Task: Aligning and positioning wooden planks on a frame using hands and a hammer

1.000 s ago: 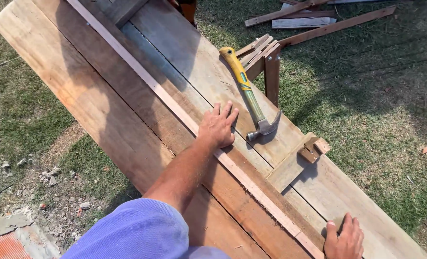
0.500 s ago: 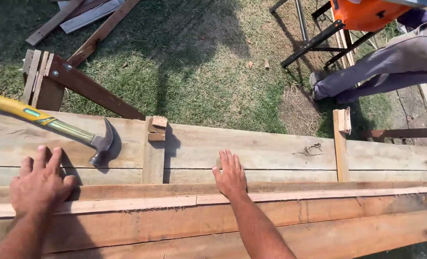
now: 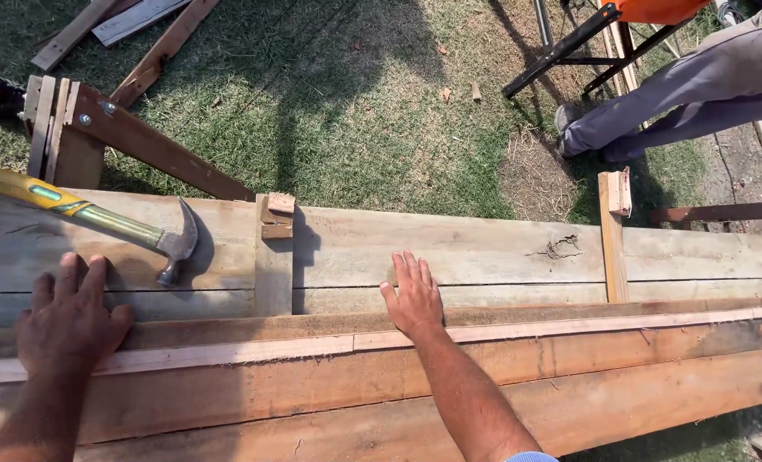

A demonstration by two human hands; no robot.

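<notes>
My left hand (image 3: 68, 315) lies flat on the wooden boards, fingers spread, just below the head of a claw hammer (image 3: 90, 217) with a yellow handle. My right hand (image 3: 413, 295) rests palm down farther right, across the edge where a grey plank (image 3: 483, 252) meets a reddish board (image 3: 381, 389). A thin pale strip (image 3: 569, 327) runs along the reddish board under both wrists. Neither hand holds anything.
A short upright cleat (image 3: 274, 257) and a second cleat (image 3: 613, 239) cross the grey planks. Behind lie grass, a wooden trestle (image 3: 133, 137) and loose boards (image 3: 124, 21). Another person's legs (image 3: 680, 90) stand at the back right by a dark metal stand (image 3: 569, 43).
The view swung from looking along the planks to facing them squarely. Both hands stay flat on the boards; the hammer has not moved.
</notes>
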